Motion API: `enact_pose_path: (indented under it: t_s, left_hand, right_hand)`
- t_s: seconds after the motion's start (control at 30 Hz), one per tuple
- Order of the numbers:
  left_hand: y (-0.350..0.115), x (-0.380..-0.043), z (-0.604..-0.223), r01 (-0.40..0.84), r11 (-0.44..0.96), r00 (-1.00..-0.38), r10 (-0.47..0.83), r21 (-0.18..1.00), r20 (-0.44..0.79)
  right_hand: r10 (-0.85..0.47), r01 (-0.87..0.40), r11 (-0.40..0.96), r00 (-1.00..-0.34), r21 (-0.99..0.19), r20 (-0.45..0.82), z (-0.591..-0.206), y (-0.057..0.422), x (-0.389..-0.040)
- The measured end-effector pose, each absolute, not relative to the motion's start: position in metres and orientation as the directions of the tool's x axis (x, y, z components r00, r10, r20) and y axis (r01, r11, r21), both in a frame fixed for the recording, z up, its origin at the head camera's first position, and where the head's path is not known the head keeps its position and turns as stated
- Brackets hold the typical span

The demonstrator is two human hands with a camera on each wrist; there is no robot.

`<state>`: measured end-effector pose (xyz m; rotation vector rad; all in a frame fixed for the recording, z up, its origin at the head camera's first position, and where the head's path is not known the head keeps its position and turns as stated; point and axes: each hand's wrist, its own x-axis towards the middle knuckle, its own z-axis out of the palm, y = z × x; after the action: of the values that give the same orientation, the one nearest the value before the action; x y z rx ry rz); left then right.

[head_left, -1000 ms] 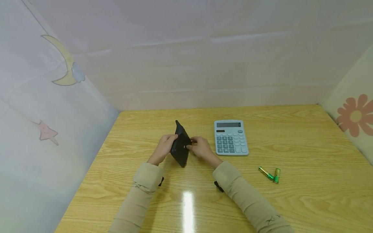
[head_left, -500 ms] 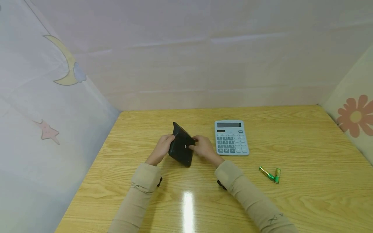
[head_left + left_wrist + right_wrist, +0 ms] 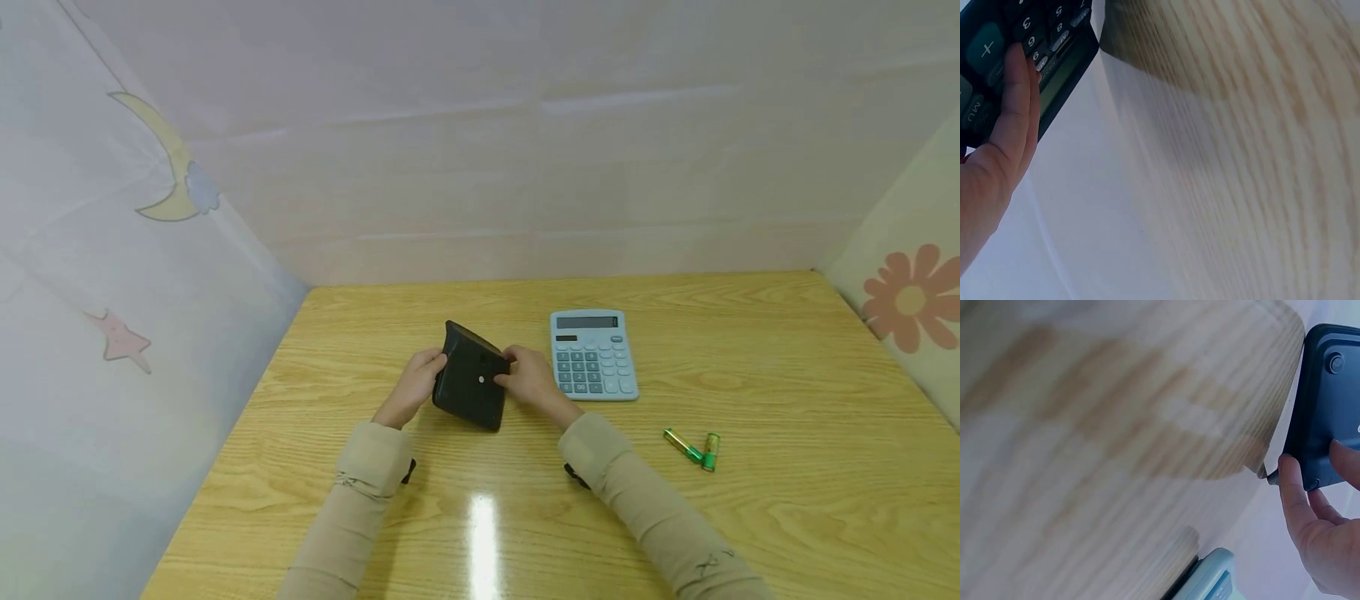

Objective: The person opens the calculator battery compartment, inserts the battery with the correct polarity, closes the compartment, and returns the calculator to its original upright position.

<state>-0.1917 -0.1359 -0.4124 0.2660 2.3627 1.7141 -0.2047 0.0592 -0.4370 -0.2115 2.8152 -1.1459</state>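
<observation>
A black calculator (image 3: 467, 392) is held tilted above the table, its back with a small pale spot turned toward the head view. My left hand (image 3: 412, 387) grips its left edge. In the left wrist view the fingers of that hand (image 3: 1013, 125) lie across the keys, beside the display. My right hand (image 3: 531, 380) pinches the opposite edge. Seen from the right wrist, the thumb of this hand (image 3: 1325, 547) is on the back, near a corner, while its fingers reach round the edge. Round feet show on the calculator's back (image 3: 1329, 403).
A light blue calculator (image 3: 594, 354) lies face up just right of my right hand. Two green-and-gold batteries (image 3: 682, 446) lie farther right on the wooden table (image 3: 810, 375). Pale fabric walls (image 3: 480, 183) with printed shapes stand behind and at both sides.
The black calculator has turned so that more of its back faces the head view. My right hand has shifted slightly right with its edge; the left hand keeps its hold.
</observation>
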Motion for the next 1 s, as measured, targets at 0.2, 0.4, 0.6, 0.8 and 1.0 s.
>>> enact_pose_path:
  t_s: [0.2, 0.4, 0.6, 0.8, 1.0]
  left_hand:
    - [-0.136, -0.194, -0.415, 0.002, 0.323, -0.961, 0.262, 0.946, -0.087]
    - [-0.137, -0.196, -0.418, -0.009, 0.367, -0.965, 0.239, 0.93, -0.104]
    - [-0.139, -0.198, -0.421, -0.017, 0.431, -0.973, 0.202, 0.902, -0.115]
    - [-0.14, -0.198, -0.423, -0.032, 0.44, -0.978, 0.173, 0.897, -0.12]
    - [-0.141, -0.198, -0.426, -0.069, 0.448, -0.985, 0.113, 0.891, -0.133]
  right_hand:
    - [-0.186, -0.135, 0.708, -0.983, -0.693, 0.002, -0.437, 0.061, -0.203]
    - [-0.211, -0.178, 0.739, -0.977, -0.65, 0.028, -0.438, 0.063, -0.204]
    - [-0.212, -0.182, 0.771, -0.977, -0.61, 0.024, -0.437, 0.062, -0.204]
    - [-0.205, -0.187, 0.79, -0.978, -0.585, 0.036, -0.439, 0.061, -0.205]
    - [-0.198, -0.188, 0.801, -0.979, -0.568, 0.045, -0.441, 0.06, -0.206]
